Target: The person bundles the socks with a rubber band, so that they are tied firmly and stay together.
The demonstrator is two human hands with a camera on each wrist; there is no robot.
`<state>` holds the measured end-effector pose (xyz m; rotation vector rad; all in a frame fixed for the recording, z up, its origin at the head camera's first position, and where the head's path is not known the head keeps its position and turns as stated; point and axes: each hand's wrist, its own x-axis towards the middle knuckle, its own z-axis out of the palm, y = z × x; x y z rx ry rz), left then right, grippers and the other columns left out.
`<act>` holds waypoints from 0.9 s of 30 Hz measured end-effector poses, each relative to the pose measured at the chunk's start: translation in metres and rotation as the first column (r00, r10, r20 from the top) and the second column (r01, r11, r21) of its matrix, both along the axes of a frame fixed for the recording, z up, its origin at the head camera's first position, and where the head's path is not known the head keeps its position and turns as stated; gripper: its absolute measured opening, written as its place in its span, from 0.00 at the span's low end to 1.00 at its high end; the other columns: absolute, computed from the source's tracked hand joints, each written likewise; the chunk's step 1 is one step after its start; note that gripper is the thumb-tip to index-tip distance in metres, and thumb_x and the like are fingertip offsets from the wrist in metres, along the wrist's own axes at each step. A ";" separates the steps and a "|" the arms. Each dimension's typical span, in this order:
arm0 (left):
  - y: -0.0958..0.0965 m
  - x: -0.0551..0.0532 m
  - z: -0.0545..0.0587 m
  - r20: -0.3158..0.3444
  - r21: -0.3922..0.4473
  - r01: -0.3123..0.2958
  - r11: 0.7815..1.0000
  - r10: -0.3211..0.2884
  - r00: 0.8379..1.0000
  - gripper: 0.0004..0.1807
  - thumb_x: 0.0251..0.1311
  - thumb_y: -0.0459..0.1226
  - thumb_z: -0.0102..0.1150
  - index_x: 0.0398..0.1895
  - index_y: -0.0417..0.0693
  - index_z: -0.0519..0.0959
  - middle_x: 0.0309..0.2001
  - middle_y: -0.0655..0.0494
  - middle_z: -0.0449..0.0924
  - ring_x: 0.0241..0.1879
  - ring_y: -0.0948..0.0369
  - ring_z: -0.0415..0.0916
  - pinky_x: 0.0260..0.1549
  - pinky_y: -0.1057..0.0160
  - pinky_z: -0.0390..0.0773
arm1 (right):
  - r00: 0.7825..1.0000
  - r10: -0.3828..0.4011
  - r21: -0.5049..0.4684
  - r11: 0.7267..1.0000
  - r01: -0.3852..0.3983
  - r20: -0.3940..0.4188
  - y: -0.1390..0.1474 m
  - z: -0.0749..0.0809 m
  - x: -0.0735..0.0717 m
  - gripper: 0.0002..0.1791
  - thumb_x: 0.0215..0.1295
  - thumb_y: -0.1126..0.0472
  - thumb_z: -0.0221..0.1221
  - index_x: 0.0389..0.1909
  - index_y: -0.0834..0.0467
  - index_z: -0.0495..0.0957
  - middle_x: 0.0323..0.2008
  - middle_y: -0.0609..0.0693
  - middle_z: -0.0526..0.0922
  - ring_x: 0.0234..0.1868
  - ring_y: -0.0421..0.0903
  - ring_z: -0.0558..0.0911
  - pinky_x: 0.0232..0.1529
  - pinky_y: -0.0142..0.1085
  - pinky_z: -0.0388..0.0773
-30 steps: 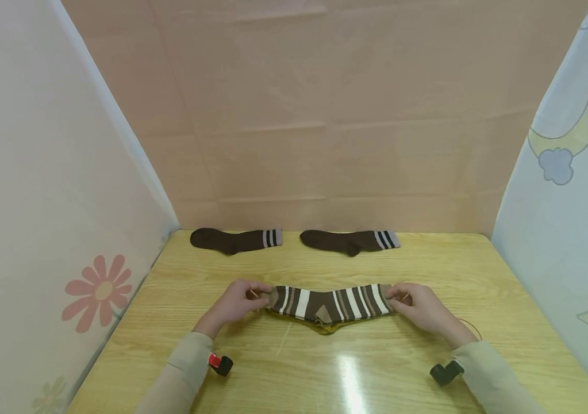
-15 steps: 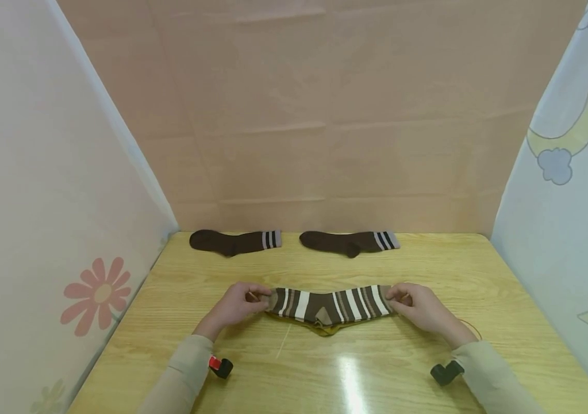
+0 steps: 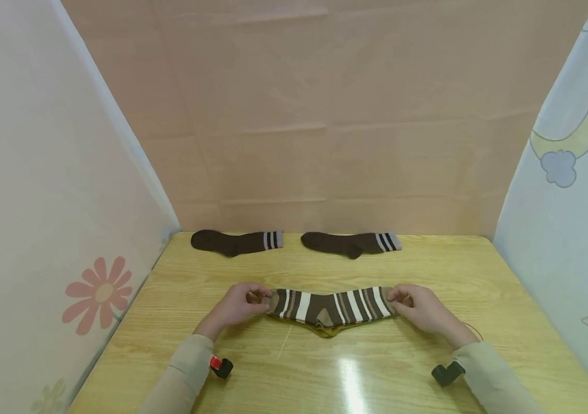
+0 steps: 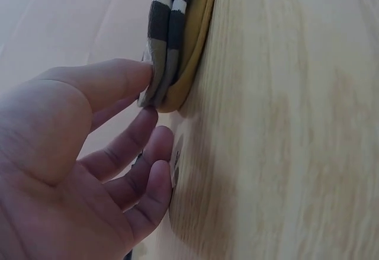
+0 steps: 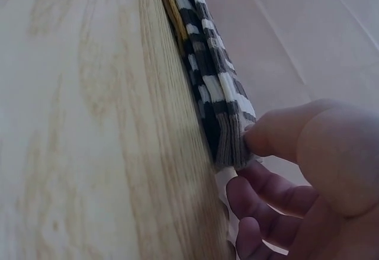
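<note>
A striped sock (image 3: 319, 307) in dark brown, white and tan lies across the middle of the table, stacked on more sock layers. A mustard-yellow sock (image 4: 186, 73) shows at the bottom of the stack in the left wrist view, under two striped layers. My left hand (image 3: 239, 303) pinches the tan toe end between thumb and index finger, its other fingers loosely bent below. At the ribbed cuff end (image 5: 232, 138), my right hand (image 3: 418, 307) pinches the stack in the same manner. The layers sit pressed together, close over the wood.
Two dark brown socks with grey, black-striped cuffs lie flat in a row at the back: one sock (image 3: 234, 243) on the left, another sock (image 3: 348, 244) to its right. A beige backdrop (image 3: 335, 144) rises behind the wooden table (image 3: 294, 379). Printed cloth hangs on both sides.
</note>
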<state>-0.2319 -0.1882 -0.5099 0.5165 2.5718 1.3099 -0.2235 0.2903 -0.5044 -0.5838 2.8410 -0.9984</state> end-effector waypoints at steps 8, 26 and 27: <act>0.000 -0.001 0.004 0.028 -0.021 0.016 1.000 -0.015 0.999 0.10 0.67 0.38 0.71 0.50 0.51 0.87 0.48 0.55 0.84 0.45 0.59 0.79 0.43 0.57 0.81 | 1.000 0.017 0.001 1.000 -0.017 0.022 -0.001 0.002 -0.003 0.06 0.71 0.66 0.64 0.43 0.52 0.84 0.41 0.45 0.86 0.36 0.37 0.80 0.38 0.34 0.80; 0.011 -0.018 0.012 0.066 0.004 -0.055 0.998 0.055 0.996 0.11 0.68 0.46 0.70 0.40 0.52 0.79 0.46 0.54 0.81 0.36 0.58 0.78 0.26 0.59 0.78 | 1.000 0.007 0.020 1.000 -0.007 -0.003 0.002 0.008 -0.015 0.03 0.72 0.64 0.64 0.41 0.54 0.85 0.38 0.45 0.87 0.35 0.39 0.82 0.37 0.34 0.80; 0.013 -0.020 0.013 0.058 0.003 -0.051 0.999 0.051 0.997 0.11 0.68 0.46 0.70 0.40 0.52 0.79 0.46 0.54 0.81 0.37 0.58 0.78 0.27 0.59 0.78 | 1.000 0.009 0.018 1.000 -0.009 -0.002 0.002 0.008 -0.017 0.03 0.72 0.64 0.64 0.41 0.54 0.85 0.39 0.45 0.87 0.35 0.39 0.82 0.37 0.34 0.80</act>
